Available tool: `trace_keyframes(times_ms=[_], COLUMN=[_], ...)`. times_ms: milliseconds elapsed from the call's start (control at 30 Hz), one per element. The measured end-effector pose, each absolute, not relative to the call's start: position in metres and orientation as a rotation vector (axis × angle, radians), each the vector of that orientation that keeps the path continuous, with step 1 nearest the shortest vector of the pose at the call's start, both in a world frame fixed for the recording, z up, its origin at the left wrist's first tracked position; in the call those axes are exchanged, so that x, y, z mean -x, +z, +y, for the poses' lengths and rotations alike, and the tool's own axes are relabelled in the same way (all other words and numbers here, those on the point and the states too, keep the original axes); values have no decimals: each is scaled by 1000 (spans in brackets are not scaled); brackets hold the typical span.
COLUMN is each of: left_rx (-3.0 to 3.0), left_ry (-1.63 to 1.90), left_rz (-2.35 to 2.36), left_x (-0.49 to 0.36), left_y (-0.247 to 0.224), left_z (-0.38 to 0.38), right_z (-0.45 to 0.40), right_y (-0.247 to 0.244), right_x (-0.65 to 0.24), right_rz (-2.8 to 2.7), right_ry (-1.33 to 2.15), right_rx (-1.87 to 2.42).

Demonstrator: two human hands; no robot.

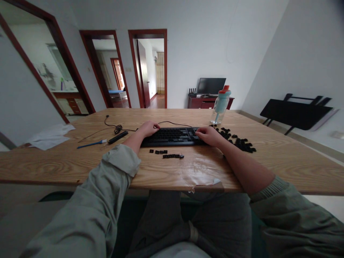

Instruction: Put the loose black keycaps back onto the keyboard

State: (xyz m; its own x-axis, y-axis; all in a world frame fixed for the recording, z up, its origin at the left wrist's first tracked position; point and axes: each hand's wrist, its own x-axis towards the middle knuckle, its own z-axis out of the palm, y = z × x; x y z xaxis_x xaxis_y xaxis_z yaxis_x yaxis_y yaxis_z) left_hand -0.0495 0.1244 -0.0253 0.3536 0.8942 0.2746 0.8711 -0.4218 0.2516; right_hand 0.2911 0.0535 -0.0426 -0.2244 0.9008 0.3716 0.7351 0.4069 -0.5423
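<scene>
A black keyboard lies on the wooden table in front of me, with some of its keycaps off. My left hand rests at its upper left end, fingers curled and pinched together; anything between them is too small to see. Over the right end, my right hand has thumb and fingertips pressed together near the keys, and what they hold cannot be made out. Loose black keycaps lie in short rows just below the keyboard. A larger pile of keycaps spreads out to the right, beyond my right hand.
A clear bottle with a red and teal lid stands behind the keycap pile. Left of the keyboard are a blue-handled brush, a black bar-shaped object and a coiled cable. White paper lies at the table's left edge.
</scene>
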Motion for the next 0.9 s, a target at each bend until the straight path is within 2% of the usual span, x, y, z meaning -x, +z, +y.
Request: trace_keyframes(times_ms=[900], left_rx=[-2638], left_ry=[471], left_rz=[1689], left_x=[49], left_y=[-20], left_z=[122], right_z=[53], right_y=[-43], right_x=[-291], right_rz=[-2005], right_ry=[377], right_rx=[1391])
